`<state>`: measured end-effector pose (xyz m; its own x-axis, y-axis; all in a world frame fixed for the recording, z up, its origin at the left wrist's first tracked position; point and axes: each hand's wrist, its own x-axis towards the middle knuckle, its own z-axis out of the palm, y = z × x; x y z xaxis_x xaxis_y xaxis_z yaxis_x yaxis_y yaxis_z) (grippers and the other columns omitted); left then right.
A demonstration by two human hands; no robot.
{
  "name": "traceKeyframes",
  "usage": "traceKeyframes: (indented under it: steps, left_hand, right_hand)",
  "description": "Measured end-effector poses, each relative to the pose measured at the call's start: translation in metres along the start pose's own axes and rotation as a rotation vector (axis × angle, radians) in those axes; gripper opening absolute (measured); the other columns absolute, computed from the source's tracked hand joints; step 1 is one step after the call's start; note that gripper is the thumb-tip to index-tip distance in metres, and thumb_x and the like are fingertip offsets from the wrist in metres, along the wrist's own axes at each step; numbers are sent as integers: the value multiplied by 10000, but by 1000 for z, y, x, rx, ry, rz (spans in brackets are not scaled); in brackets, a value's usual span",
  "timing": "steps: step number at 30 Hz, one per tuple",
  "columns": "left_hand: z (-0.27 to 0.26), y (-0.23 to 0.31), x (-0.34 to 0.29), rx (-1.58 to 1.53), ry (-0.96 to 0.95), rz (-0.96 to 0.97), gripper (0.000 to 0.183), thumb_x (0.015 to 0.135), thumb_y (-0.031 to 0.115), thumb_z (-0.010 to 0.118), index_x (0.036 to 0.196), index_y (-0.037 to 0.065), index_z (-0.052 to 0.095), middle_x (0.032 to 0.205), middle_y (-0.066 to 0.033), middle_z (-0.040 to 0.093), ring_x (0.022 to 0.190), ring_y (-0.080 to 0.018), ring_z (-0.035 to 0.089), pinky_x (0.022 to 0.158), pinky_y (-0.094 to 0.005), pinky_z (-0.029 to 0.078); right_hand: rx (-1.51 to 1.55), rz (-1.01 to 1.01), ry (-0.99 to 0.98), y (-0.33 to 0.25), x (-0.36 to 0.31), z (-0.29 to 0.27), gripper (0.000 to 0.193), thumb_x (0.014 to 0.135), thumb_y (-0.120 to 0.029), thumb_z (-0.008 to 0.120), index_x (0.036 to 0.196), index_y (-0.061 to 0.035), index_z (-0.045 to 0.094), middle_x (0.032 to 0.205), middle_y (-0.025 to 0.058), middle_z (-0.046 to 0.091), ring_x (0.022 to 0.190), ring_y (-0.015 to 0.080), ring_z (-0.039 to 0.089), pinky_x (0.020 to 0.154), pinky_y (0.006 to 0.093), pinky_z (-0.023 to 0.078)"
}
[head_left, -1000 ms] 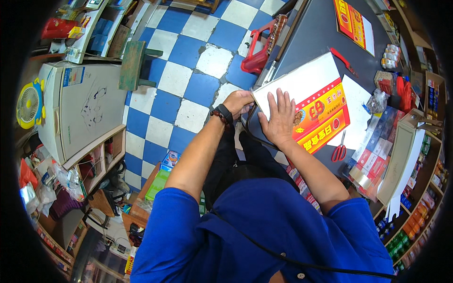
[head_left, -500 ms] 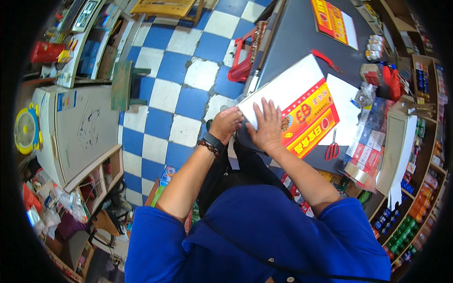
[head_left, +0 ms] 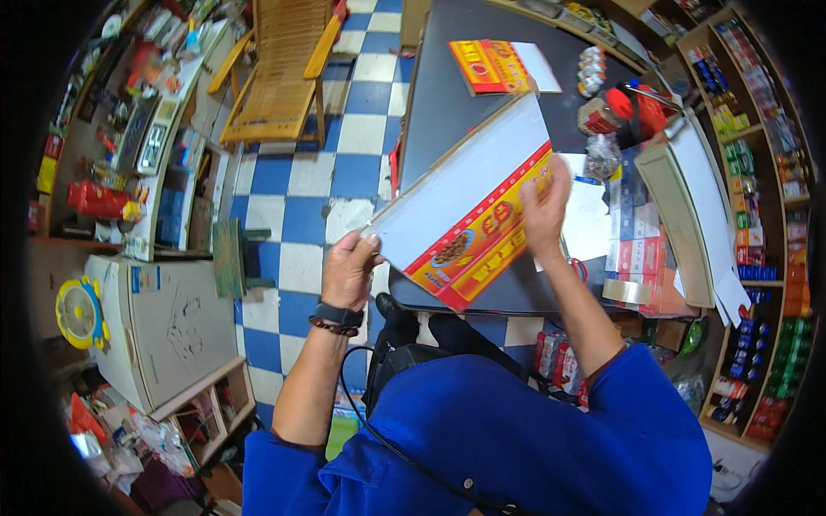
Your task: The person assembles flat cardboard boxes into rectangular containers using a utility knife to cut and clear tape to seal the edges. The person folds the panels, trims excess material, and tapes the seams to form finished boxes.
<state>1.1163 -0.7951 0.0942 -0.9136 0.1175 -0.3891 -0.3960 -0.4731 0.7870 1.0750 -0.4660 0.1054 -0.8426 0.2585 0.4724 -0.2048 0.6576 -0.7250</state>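
A flat cardboard box is being pinched at its lower corner by the left hand; its far edge is being pressed by the spread right hand, above a dark table.

Bright, even indoor light, soft shadows, sharp centre, strong fisheye bending and black rim.

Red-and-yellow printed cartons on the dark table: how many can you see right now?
2. One flattened carton is held between the left hand and right hand at the near edge; another carton lies flat at the far end. Clutter could hide more.
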Motion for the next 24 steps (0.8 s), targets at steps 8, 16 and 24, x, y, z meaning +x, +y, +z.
traceKeyframes:
  steps: [8,16,24]
  left_hand:
    - [62,78,-41,499,-135,544,155,922,97,698,1047,6,715,1006,-52,656,886,-126,603,782,-260,500]
    - [70,53,-57,588,-220,540,113,933,99,690,1015,21,698,1017,-48,656,910,-112,595,795,-241,487]
    - [85,49,-76,646,-156,529,126,931,102,696,1031,25,695,1020,-46,671,898,-105,600,798,-245,488]
  right_hand:
    - [699,113,-62,-21,68,-123,667,982,-280,639,1484,-36,273,1300,153,540,1136,230,594,1053,373,416]
    - [973,253,-140,25,13,-163,509,893,-109,737,1304,-48,442,1069,79,591,1080,207,632,991,350,475]
    - [935,329,-282,60,-5,-197,276,902,-89,721,1132,-54,572,1047,62,648,1073,194,646,992,319,478]
